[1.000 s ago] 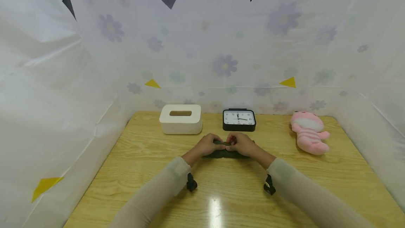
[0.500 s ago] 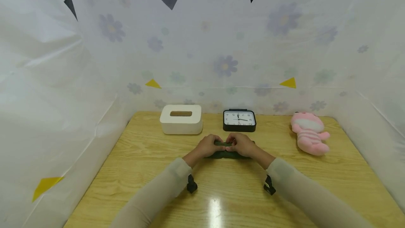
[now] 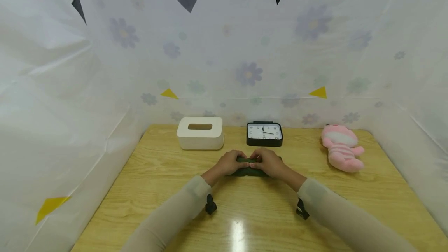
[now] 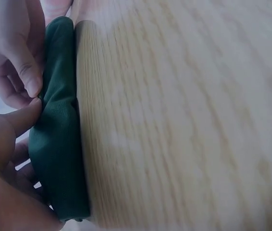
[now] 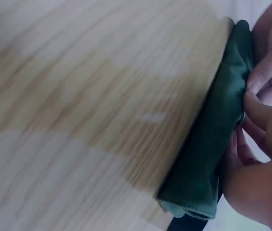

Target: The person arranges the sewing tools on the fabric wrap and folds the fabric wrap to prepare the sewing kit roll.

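Note:
A dark green cloth point(image 3: 249, 172), rolled into a thick strip, lies crosswise on the wooden table. My left hand point(image 3: 229, 162) grips it from the left, thumb along the near side and fingers over the far side. From the right, my right hand point(image 3: 268, 162) holds it the same way, and the two thumb tips meet near the middle of the roll. In the left wrist view the green cloth point(image 4: 59, 144) has creases beside the thumbs. The right wrist view shows the rolled end of the cloth point(image 5: 193, 192) with its layers. Some fingers are hidden behind the roll.
Behind the hands stand a white tissue box point(image 3: 200, 139) on the left and a black-framed clock point(image 3: 264, 132), its dial upside down, in the middle. A pink plush toy point(image 3: 341, 149) lies at the right. Patterned white sheeting point(image 3: 224, 49) surrounds the wooden table point(image 3: 157, 174).
The cloth shows as a slightly narrower strip between my hands, which keep hold of it. My right forearm has shifted slightly to the right. The view has tilted a little.

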`<state>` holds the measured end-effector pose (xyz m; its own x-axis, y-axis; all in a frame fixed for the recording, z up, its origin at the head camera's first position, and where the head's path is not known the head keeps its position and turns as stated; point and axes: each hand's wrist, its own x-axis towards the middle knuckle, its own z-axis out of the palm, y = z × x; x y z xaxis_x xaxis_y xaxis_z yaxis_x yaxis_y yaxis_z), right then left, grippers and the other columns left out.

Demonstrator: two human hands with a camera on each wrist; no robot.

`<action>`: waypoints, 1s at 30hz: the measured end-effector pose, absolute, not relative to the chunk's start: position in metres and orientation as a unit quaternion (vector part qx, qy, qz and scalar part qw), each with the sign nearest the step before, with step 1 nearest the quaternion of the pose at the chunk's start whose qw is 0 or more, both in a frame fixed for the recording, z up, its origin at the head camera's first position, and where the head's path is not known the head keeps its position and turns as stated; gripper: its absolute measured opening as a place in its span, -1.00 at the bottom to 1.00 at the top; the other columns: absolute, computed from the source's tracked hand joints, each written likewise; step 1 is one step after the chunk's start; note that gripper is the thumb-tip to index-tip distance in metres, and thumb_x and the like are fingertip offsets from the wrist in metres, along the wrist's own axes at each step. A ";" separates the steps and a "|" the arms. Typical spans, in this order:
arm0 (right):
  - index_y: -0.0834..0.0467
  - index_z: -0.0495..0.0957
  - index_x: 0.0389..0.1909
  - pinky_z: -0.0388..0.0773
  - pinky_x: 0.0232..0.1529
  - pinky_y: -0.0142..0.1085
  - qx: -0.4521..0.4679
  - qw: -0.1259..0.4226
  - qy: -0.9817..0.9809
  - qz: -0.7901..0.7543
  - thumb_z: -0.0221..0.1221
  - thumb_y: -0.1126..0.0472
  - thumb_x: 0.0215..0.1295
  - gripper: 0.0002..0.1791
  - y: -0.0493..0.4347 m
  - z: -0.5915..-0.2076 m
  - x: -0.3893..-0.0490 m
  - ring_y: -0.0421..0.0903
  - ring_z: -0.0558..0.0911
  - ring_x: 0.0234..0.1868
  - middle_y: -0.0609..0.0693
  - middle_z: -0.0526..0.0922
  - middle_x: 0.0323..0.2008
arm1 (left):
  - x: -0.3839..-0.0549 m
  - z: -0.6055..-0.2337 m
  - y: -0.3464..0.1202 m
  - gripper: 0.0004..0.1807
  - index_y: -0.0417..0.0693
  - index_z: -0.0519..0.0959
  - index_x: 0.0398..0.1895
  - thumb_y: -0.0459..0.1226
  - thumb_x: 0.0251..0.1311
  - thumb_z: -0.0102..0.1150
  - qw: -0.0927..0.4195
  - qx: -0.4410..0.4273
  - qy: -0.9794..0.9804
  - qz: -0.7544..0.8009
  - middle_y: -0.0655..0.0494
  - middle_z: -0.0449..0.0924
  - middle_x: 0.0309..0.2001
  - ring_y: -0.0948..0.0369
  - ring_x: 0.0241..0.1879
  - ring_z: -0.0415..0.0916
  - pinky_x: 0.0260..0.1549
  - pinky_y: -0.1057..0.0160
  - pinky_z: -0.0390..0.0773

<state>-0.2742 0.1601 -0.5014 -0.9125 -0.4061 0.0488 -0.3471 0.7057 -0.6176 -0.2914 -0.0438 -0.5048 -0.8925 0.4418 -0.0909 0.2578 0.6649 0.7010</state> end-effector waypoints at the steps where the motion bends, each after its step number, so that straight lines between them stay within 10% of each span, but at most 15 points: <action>1: 0.15 0.70 0.01 0.62 0.00 -0.06 -0.214 0.035 0.928 -0.302 0.34 0.15 0.39 -0.75 0.160 -0.501 -0.272 -0.01 0.66 -0.04 0.04 0.68 -0.03 | -0.291 -0.504 -0.044 -0.76 0.03 0.70 -0.07 -0.05 0.37 0.33 0.124 0.200 0.905 0.355 0.14 0.70 -0.03 0.14 0.00 0.60 0.05 0.06 0.55; 15: 0.26 0.37 0.47 0.29 0.37 0.27 -0.254 -0.013 0.965 -0.067 0.05 0.01 0.61 -0.42 0.183 -0.505 -0.241 0.25 0.42 0.43 0.20 0.44 0.43 | -0.265 -0.506 -0.047 -0.38 0.23 0.06 0.67 0.04 0.64 -0.21 0.048 0.299 0.952 0.044 0.06 0.14 0.60 -0.02 0.56 0.13 0.38 -0.20 0.31; 30: 0.17 0.24 0.56 0.08 0.33 0.50 -0.177 -0.038 0.979 -0.091 0.16 -0.22 0.48 -0.17 0.232 -0.510 -0.219 0.33 0.20 0.53 0.24 0.26 0.53 | -0.246 -0.501 -0.092 -0.06 0.20 -0.02 0.69 0.30 0.39 0.05 0.037 0.236 0.971 0.025 -0.04 -0.11 0.67 -0.10 0.64 -0.20 0.47 -0.33 0.00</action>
